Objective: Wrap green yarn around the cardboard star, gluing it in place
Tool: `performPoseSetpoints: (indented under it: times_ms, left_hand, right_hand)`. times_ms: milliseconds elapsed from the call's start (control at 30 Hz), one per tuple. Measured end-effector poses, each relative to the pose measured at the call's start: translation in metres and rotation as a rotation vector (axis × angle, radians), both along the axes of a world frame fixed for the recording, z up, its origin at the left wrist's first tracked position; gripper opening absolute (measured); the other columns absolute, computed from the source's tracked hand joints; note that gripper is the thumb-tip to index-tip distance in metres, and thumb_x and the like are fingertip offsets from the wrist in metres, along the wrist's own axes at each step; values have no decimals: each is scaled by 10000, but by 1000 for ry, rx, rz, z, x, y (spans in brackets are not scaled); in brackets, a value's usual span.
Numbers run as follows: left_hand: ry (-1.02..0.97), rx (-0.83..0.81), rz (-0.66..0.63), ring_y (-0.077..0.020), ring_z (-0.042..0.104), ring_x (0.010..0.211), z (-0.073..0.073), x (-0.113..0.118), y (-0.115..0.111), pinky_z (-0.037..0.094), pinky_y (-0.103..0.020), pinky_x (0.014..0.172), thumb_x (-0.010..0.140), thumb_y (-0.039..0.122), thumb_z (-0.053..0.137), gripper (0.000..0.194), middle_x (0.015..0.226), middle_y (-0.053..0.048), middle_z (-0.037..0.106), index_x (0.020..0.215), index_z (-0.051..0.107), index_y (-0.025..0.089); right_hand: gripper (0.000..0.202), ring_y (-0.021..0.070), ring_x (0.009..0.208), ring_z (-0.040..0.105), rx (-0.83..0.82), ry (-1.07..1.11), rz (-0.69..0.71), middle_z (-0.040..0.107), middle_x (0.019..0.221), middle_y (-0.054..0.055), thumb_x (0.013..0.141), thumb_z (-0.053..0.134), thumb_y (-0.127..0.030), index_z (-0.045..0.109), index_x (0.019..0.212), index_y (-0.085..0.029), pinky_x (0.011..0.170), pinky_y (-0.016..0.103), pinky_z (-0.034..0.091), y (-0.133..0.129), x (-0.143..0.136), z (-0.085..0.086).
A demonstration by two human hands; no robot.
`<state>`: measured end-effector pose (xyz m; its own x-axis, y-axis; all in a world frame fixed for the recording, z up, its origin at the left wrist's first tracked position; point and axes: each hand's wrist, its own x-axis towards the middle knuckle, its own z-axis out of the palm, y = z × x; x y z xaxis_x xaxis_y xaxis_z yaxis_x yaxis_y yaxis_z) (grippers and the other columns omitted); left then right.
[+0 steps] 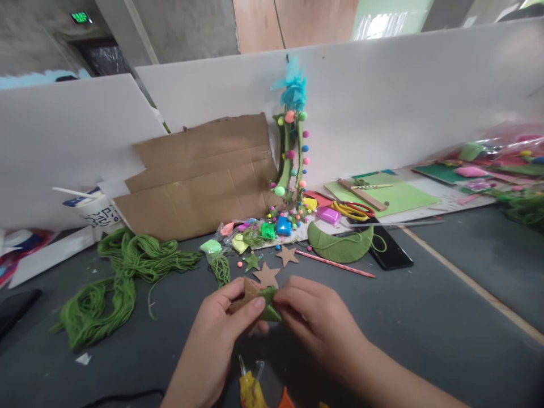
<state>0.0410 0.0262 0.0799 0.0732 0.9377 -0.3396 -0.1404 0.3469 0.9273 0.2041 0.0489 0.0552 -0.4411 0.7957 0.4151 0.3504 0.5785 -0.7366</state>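
Observation:
A cardboard star [250,291], part of it wrapped in green yarn [271,313], is pinched between the thumb and fingers of my left hand [219,326]. The fingertips of my right hand [317,314] are closed together at the star's right side, on the green yarn; the strand itself is hard to make out between them. Just beyond my hands lie a bare cardboard star [267,275], another bare star [287,256] and a small green-wrapped star [252,261]. A yellow glue gun [251,390] sits nearer to me, below my hands.
Green yarn skeins [127,272] lie left. Behind stand folded cardboard [204,175] and a hanging decoration with pompoms [293,130]. A striped pencil [335,263], green crescent [342,242], black phone [391,249] and scissors [352,211] lie to the right. A white partition [382,107] borders the table.

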Motion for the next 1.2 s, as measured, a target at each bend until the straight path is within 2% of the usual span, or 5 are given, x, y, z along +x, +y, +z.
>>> performPoseSetpoints:
  times_ms: [167, 333, 600, 900, 1200]
  left_hand:
    - [81, 70, 15, -111, 510, 625, 0, 1, 0, 434, -218, 603, 795, 249, 652, 93, 726, 18, 594, 840, 694, 179]
    - [222, 147, 39, -113, 518, 629, 1, 0, 0, 436, -215, 596, 794, 248, 651, 74, 768, 29, 575, 825, 692, 196]
    - [31, 33, 16, -116, 490, 615, -2, 3, -2, 434, -213, 556, 767, 215, 657, 95, 744, 22, 579, 857, 680, 196]
    - [528, 235, 39, -177, 565, 690, 8, 5, -2, 471, -247, 571, 766, 237, 600, 71, 835, -3, 594, 766, 664, 207]
    - [719, 302, -191, -170, 506, 657, 5, 10, -4, 382, -259, 589, 761, 128, 502, 179, 688, 18, 488, 601, 509, 208]
  right_hand:
    - [246, 144, 576, 434, 225, -194, 60, 521, 664, 13, 900, 394, -96, 586, 760, -160, 525, 249, 325, 1, 4, 0]
    - [183, 151, 611, 426, 278, -344, 99, 515, 717, 12, 889, 436, -72, 586, 831, -159, 559, 255, 338, 1, 10, 10]
    - [74, 158, 625, 431, 286, -422, 126, 522, 747, 7, 846, 576, -105, 559, 805, -164, 569, 277, 333, -3, 12, 15]
    - [168, 155, 586, 417, 262, -410, 75, 514, 717, 1, 899, 455, -96, 554, 794, -182, 536, 277, 311, -5, 13, 14]
    - [210, 159, 638, 409, 352, -433, 163, 528, 742, 28, 911, 421, -77, 566, 772, -138, 570, 279, 317, 1, 17, 18]
